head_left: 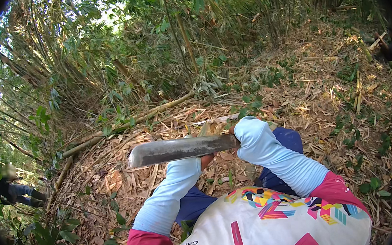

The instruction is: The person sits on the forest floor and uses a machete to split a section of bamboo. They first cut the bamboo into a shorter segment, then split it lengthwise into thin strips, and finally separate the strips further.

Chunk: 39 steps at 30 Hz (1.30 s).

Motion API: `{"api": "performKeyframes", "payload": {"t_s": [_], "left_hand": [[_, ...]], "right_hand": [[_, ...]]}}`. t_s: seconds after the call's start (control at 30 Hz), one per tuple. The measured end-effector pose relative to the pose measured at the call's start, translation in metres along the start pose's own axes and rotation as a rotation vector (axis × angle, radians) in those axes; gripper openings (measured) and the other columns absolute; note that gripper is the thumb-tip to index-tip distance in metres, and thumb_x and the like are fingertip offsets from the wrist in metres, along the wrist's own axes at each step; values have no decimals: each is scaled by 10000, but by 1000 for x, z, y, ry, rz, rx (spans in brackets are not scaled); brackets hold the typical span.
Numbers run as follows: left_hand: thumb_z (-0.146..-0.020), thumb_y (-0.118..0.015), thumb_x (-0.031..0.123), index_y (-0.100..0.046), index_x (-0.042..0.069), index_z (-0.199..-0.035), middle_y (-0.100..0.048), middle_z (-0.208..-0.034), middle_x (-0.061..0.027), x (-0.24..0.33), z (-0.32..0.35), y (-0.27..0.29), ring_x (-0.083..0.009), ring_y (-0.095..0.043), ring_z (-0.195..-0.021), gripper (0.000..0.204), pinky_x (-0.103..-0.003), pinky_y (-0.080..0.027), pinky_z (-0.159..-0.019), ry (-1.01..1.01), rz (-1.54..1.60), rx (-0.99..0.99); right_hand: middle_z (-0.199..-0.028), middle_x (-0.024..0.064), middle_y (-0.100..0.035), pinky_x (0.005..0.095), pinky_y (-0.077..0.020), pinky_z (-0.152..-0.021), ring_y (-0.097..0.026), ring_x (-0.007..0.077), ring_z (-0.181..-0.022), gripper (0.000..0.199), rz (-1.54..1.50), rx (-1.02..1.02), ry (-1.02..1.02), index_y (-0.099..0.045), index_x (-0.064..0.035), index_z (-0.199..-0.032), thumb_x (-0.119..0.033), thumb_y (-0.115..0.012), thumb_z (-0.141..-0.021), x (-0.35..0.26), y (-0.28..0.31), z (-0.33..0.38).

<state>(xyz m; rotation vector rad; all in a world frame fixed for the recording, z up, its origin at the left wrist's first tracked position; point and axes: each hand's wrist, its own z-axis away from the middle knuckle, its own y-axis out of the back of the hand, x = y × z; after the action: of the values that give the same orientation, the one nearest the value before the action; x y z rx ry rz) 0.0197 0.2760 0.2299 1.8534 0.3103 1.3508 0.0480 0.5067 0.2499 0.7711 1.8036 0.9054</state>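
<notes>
You hold the broad grey steel machete blade (182, 149) level, just left of your right hand (242, 132), which seems clamped on its hidden handle. Your left hand (207, 158), beneath the blade, is mostly hidden, grip unclear. This looks like a chopping step; next calls for aiming clear of your left hand.

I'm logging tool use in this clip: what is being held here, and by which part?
A broad-bladed machete, held at its handle end by the right hand; the handle itself is hidden. The left hand sits behind the blade; whether it holds anything cannot be told.

Bright daylight, dappled shade over my leaf litter (326, 89); sky glare upper left; fisheye bends edges, black rim vignette.
</notes>
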Motion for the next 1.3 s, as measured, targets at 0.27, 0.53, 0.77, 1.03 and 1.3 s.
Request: {"api": "performKeyframes", "payload": {"t_s": [0.27, 0.53, 0.77, 1.03, 1.3], "left_hand": [[-853, -658, 128, -551, 62, -1228, -630, -1090, -81, -36, 12, -19, -180, -616, -974, 396, -299, -509, -841, -87, 727, 25], [-765, -693, -24, -610, 35, -1261, -663, -1140, -55, -3, 2, 27, -124, -596, -1050, 506, -285, -473, -907, -28, 446, 7], [-742, -575, -162, -576, 36, -1217, -610, -1172, -70, -9, -17, 3, -144, -536, -1149, 515, -310, -402, -1007, -132, 1045, 40], [-721, -634, -58, -620, 40, -1207, -641, -1073, -59, -1, -15, -5, -146, -563, -993, 496, -288, -440, -903, -32, 319, -51], [-708, -602, -101, -585, 7, -1268, -650, -1120, -93, -12, -21, 2, -171, -587, -1055, 571, -273, -490, -784, -69, 279, -3]], "right_hand": [[-740, 136, -651, 396, -521, -700, -655, 330, -778, 206, 172, -94, 43, -705, -101, -840, -154, -729, -642, 12, 6, -15], [-735, 190, -654, 402, -518, -666, -661, 355, -739, 106, 188, -163, -162, -676, -33, -764, -70, -687, -665, 60, 15, -25], [-722, 186, -608, 422, -502, -664, -628, 382, -741, 105, 49, 114, -175, -623, -55, -747, -8, -666, -664, 62, -1, 5], [-733, 170, -607, 422, -500, -664, -625, 364, -747, 120, 46, 61, -35, -610, -51, -748, -31, -676, -650, 19, 4, -13], [-826, 197, -666, 394, -529, -725, -663, 363, -809, 219, 226, -373, -222, -697, -37, -903, -67, -673, -688, 31, 13, -54]]}}
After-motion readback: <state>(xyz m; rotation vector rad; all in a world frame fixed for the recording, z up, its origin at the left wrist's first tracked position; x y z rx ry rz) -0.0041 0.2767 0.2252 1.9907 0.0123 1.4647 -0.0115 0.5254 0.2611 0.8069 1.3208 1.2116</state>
